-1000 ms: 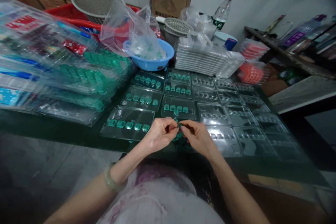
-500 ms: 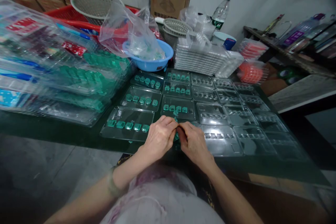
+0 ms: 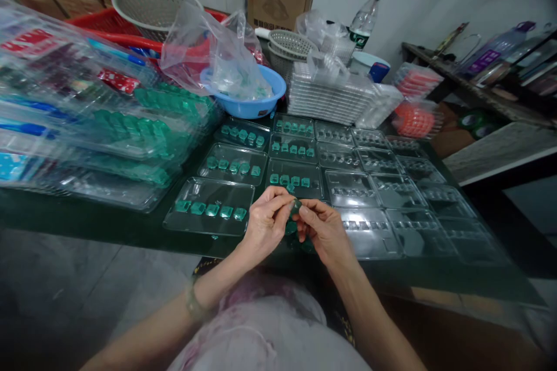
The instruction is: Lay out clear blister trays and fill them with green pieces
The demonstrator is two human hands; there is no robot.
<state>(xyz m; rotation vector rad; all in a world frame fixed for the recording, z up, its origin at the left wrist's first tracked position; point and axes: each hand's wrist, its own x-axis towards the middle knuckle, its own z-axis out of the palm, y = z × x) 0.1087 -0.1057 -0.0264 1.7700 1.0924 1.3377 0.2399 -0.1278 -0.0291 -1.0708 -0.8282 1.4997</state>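
Fingertips of my left hand (image 3: 267, 217) and my right hand (image 3: 324, 226) meet over the table, both pinching one small green translucent plastic piece (image 3: 296, 207). Its exact kind I cannot make out. Just beneath the fingers are more green bits, partly hidden, over a clear tray. To the left, a clear plastic tray (image 3: 183, 221) carries a row of several green cube-like pieces (image 3: 212, 210). Beyond my hands, another tray (image 3: 274, 192) has a similar row, with a loose green piece near its front edge.
Clear trays without green pieces (image 3: 369, 246) spread to the right. Stacked clear packages (image 3: 130, 145) fill the left side. Behind stand a blue basin (image 3: 248, 107) with a plastic bag, a stack of clear trays (image 3: 322, 95), and a bottle (image 3: 363, 20). A scrap lies near the front edge.
My hands have turned slightly and the fingers have shifted, so the green piece between them now shows. The right fingers have opened out a little beneath it. The trays stay put.
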